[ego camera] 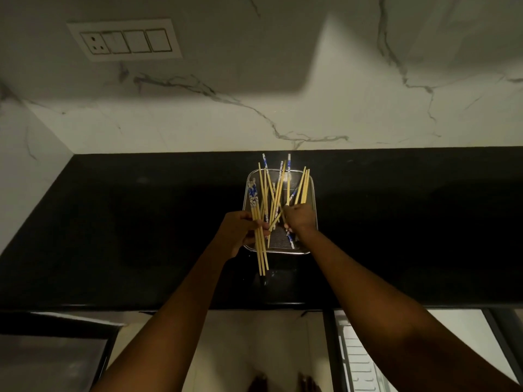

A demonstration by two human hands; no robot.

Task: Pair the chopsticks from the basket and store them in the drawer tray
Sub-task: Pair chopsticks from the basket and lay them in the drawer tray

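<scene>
A rectangular metal mesh basket (312, 193) sits on the black counter, with several loose chopsticks (276, 190) leaning in it, pale wood with blue-and-white patterned ends. My left hand (239, 232) is closed around a bundle of chopsticks (261, 250) at the basket's left edge; their patterned ends point away and their tips hang over the near rim. My right hand (300, 216) reaches into the basket and pinches a few chopsticks (304, 185) near its right side. The white drawer tray (358, 360) shows in an open drawer at the lower right.
The black counter (141, 227) runs left and right of the basket, backed by a marble wall with a switch plate (124, 39). A steel surface (51, 355) lies at the lower left. My feet (283, 384) stand on the pale floor below the counter edge.
</scene>
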